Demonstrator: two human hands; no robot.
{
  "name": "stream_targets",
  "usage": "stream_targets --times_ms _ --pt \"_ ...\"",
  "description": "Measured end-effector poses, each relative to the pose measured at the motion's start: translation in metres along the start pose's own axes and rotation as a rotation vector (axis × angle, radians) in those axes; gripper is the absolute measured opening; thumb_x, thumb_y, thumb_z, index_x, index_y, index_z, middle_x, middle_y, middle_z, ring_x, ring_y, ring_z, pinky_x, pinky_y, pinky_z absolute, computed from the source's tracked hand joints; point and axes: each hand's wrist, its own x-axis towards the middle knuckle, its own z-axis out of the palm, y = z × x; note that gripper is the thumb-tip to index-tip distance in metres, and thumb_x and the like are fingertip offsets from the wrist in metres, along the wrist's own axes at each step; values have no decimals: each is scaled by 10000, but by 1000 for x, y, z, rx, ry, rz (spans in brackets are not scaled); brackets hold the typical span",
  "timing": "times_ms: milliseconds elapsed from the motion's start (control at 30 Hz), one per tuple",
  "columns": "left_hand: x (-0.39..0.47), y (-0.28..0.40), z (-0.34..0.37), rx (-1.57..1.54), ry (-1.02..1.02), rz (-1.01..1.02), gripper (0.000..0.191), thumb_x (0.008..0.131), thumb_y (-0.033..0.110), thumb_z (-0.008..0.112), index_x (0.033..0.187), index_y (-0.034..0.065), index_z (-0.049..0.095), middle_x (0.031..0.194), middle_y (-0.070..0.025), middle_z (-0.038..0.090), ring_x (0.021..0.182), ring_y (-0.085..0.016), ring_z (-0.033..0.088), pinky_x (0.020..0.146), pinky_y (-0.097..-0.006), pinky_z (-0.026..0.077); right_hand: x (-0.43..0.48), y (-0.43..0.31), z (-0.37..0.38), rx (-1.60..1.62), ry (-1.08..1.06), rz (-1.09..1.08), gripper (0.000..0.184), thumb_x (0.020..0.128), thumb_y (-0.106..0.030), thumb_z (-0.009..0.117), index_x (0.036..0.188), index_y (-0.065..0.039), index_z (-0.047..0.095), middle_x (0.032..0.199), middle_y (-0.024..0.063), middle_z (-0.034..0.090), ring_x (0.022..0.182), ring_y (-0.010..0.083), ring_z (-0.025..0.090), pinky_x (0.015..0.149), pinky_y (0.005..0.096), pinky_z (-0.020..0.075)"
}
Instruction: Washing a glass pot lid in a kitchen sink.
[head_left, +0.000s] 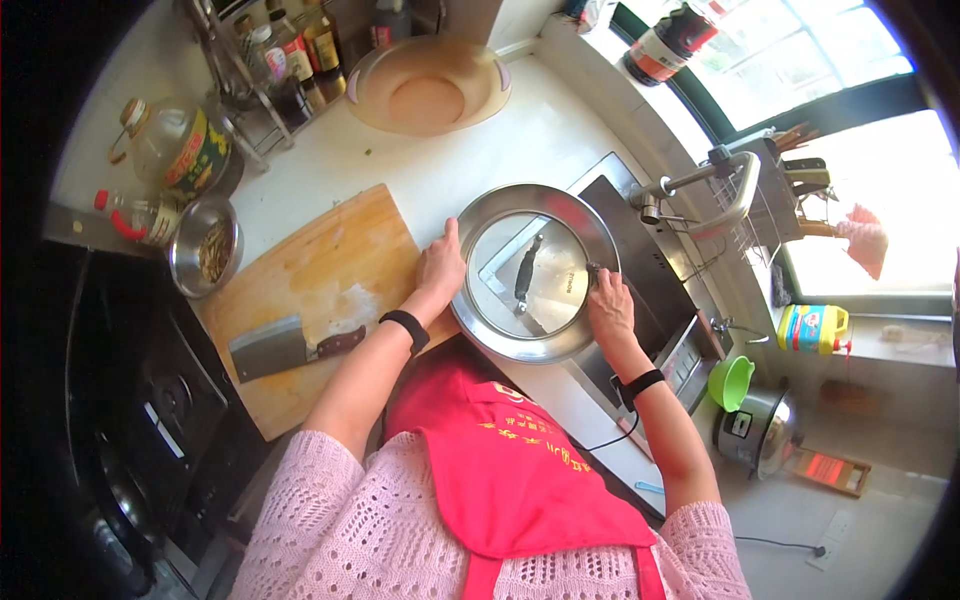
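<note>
A glass-and-steel pan lid (491, 259) with a black handle (527, 274) on top lies over a wide round metal rim in front of me, beside the sink's left edge. My left hand (441, 262) grips the metal rim at its left side, index finger extended along it. On the right side my right hand (610, 304) has its fingers at the rim, near a small dark fitting on the lid. Left of my left hand is a wooden cutting board (330, 240), with a cleaver (274, 350) lying flat on it. What is under the lid cannot be told.
A steel bowl with small brown pieces (206, 251) stands at the board's left corner, beside an oil jug (180, 150). An oval plastic basin (429, 90) sits at the back. A faucet (690, 187) reaches over the sink (637, 247). A green bowl (730, 382) and cooker (757, 435) are right.
</note>
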Motion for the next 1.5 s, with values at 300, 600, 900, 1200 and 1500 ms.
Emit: stream_targets --times_ms 300,600,900,1200,1500 --pt "1 5 -2 120 -22 16 416 828 1 455 1226 29 340 848 -269 626 813 -447 611 709 -515 492 17 -6 -7 149 -18 394 217 817 -61 545 1015 -61 458 913 95 570 912 235 583 735 327 521" --pt "-2 -2 1 136 -7 34 419 817 -12 457 1218 30 341 817 -254 624 775 -439 615 676 -519 494 10 6 -8 506 147 752 287 768 -78 638 971 -40 439 932 142 583 929 318 581 756 418 489" --pt "-5 1 -4 109 -31 -2 348 811 -25 451 1141 38 363 789 -261 621 745 -443 620 636 -532 496 102 33 -14 357 139 454 164 770 -171 650 859 -83 544 859 90 625 851 277 614 709 405 500" --pt "-7 6 -12 62 -45 -8 340 811 -39 442 1128 40 348 835 -267 621 745 -455 613 631 -537 494 190 -36 -50 216 133 -70 108 770 -173 622 863 -118 620 908 42 613 945 218 581 758 352 501" --pt "-5 -13 1 -1 19 19 333 812 -25 442 1123 48 344 891 -266 618 796 -468 601 671 -547 486 178 -10 -55 275 -33 64 164 752 -184 668 900 -128 625 935 61 612 962 244 582 771 367 495"
